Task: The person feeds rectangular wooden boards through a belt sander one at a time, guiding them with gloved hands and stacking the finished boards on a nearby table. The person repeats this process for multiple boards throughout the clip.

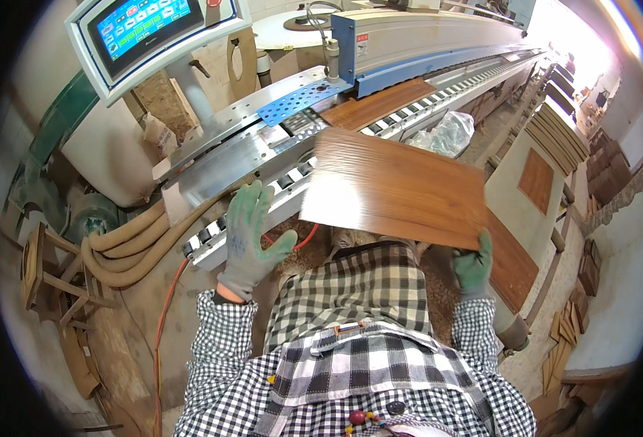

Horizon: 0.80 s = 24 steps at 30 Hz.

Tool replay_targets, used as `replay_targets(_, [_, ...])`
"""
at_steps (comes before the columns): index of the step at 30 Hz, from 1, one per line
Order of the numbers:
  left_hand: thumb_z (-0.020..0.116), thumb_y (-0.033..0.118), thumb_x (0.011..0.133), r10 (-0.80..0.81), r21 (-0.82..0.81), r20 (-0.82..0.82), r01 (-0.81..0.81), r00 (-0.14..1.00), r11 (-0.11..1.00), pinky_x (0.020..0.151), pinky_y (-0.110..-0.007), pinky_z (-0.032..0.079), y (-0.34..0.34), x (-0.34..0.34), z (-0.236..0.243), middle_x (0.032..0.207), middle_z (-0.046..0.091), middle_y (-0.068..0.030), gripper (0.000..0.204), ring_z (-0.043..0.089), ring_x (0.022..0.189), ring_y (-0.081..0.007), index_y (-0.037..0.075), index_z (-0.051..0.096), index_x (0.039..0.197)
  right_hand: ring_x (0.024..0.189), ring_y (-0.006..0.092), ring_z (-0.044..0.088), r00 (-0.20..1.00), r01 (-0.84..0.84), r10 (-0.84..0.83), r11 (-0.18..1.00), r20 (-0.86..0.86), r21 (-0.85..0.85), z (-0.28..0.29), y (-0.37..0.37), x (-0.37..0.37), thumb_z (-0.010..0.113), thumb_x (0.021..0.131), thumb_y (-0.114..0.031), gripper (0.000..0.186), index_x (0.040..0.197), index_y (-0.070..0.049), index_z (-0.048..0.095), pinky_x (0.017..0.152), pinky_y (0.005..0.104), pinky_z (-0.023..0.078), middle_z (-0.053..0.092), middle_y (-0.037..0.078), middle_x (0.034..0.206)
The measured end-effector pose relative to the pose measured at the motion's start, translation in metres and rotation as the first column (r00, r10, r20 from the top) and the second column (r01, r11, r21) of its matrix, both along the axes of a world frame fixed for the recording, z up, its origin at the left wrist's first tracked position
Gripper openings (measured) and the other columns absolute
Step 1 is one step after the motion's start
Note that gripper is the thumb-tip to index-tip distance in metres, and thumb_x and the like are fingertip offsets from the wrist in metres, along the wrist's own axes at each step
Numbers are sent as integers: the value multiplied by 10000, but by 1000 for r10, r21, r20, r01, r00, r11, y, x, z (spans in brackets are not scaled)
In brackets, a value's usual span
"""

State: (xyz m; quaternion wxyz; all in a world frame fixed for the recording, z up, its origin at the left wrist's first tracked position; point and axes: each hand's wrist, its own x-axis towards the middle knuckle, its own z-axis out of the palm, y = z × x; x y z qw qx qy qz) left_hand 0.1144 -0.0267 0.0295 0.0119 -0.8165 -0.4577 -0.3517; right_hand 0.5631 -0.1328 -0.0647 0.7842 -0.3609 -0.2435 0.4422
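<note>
A brown wood-grain board (401,186) is held up in front of me, its left part bright with glare. My right hand (473,266), in a grey and green work glove, grips the board's lower right corner. On the left, my gloved left hand (252,229) is raised with its fingers stretched out, apart from the board and beside the machine's roller rail (288,178). Another brown board (387,102) lies in the long machine (430,44), partly under its blue-edged beam.
A touchscreen panel (146,29) stands at the upper left. Ribbed hoses (128,251) and a wooden stool (59,273) are at the left. To the right, a pale bench (507,182) carries brown boards and a stack of panels (554,135). Clear plastic (449,133) lies by the rail.
</note>
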Motion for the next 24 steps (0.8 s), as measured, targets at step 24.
replay_targets(24, [683,456,898,539,-103,-230,-571,810,814,1173,-460,280,32,-91,-9,1495,482,-141,623,382,1411,-356,156,548,1428,1264,239,559,421,675,-227,726,878,-136,-25,-38,59,565,1036,-263,436,1379,5,564,1062,341,437,583,156,1402])
